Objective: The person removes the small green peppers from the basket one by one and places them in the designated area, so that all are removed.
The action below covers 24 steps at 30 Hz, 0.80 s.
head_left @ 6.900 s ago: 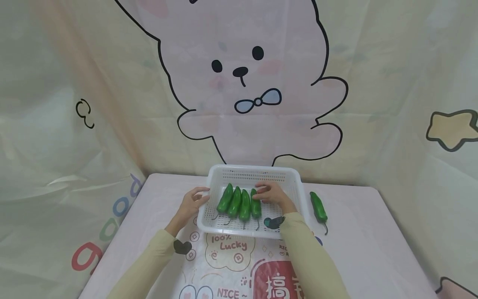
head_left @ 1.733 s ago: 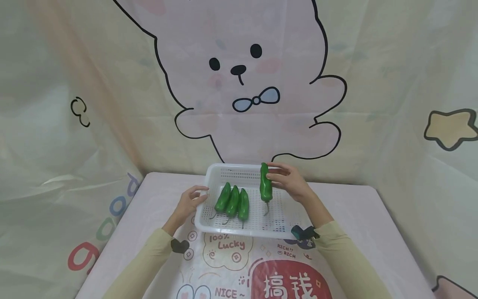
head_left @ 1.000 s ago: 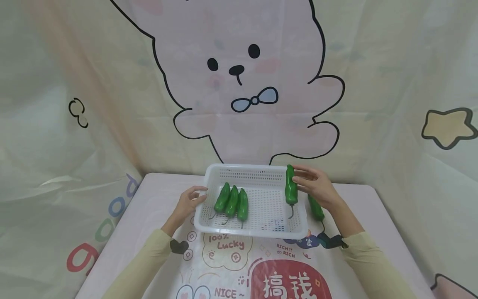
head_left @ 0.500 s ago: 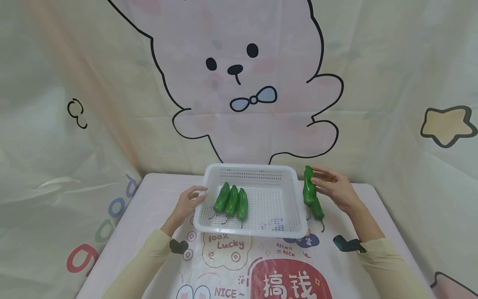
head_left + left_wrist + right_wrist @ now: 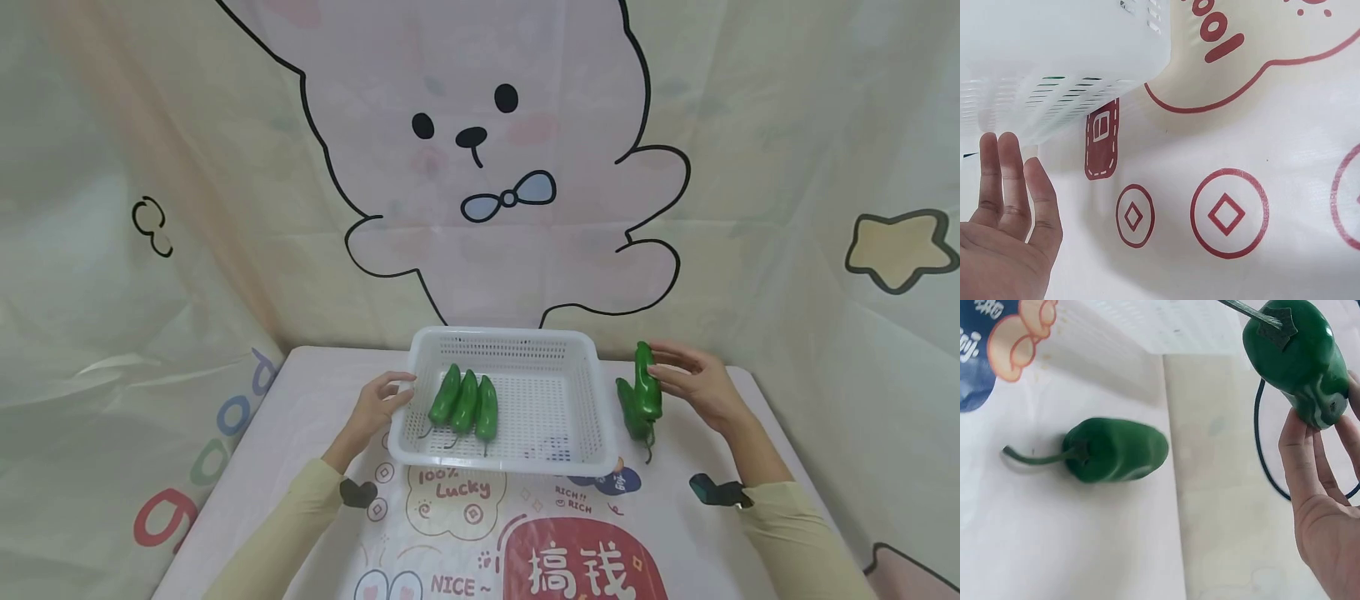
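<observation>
My right hand [image 5: 701,387] pinches a green chili pepper [image 5: 647,387] between thumb and fingertips, right of the basket. In the right wrist view this held pepper [image 5: 1291,356] hangs above the table, stem toward the camera. Below it a second green pepper [image 5: 1119,450] lies on the table; in the head view the held one partly covers this table pepper [image 5: 627,407]. Three more green peppers [image 5: 465,402] lie side by side in the left part of the white plastic basket [image 5: 528,408]. My left hand [image 5: 375,408] touches the basket's left side with nearly straight fingers [image 5: 1013,181].
A pale printed cloth [image 5: 465,533] covers the table, with drawings and lettering. Behind the table hangs a curtain [image 5: 495,267] with a cartoon bear, and more sheeting closes both sides. The basket's right wall stands between its inside and the table pepper.
The rightmost of the basket's peppers has been lifted out by my right hand and carried right, over the rim, to above the table pepper. My left hand has stayed at the basket's side.
</observation>
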Each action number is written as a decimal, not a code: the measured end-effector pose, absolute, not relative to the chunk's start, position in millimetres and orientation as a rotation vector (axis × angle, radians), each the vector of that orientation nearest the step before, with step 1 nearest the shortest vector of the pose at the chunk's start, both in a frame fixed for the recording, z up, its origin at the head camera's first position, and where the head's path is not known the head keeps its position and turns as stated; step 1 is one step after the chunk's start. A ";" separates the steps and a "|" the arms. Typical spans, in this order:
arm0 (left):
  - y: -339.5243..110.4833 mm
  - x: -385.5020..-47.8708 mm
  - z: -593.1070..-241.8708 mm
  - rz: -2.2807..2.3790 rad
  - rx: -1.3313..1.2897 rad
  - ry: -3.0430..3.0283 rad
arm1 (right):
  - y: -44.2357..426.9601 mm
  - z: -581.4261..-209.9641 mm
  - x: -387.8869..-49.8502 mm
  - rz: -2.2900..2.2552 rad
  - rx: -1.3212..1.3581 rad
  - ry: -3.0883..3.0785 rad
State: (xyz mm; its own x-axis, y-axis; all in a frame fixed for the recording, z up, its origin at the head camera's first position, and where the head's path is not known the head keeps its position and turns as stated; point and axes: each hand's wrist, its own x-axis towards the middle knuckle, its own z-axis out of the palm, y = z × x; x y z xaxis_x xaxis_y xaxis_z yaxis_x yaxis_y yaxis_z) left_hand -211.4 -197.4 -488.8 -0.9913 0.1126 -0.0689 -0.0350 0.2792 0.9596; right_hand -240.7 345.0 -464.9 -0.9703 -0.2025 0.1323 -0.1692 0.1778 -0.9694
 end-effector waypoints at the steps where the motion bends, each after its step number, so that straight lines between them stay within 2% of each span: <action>1: -197.7 -211.6 -489.0 1.815 0.072 2.412 | 347.1 -467.4 -241.0 -1.948 -0.376 2.406; 20: -198.3 -212.9 -492.1 1.809 0.076 2.428 | 383.3 -507.4 -250.0 -1.754 -0.217 2.491; 24: -201.9 -221.3 -511.2 1.811 0.068 2.445 | 389.5 -516.2 -252.9 -1.697 -0.221 2.512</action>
State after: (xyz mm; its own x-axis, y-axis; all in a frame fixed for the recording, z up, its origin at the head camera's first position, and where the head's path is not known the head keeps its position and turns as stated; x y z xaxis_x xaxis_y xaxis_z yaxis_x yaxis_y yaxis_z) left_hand -221.3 -201.9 -511.2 -0.9942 0.0942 -0.0524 -0.0227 0.2923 0.9561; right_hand -252.9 389.5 -516.2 -0.9842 -0.1768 -0.0031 -0.0632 0.3679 -0.9277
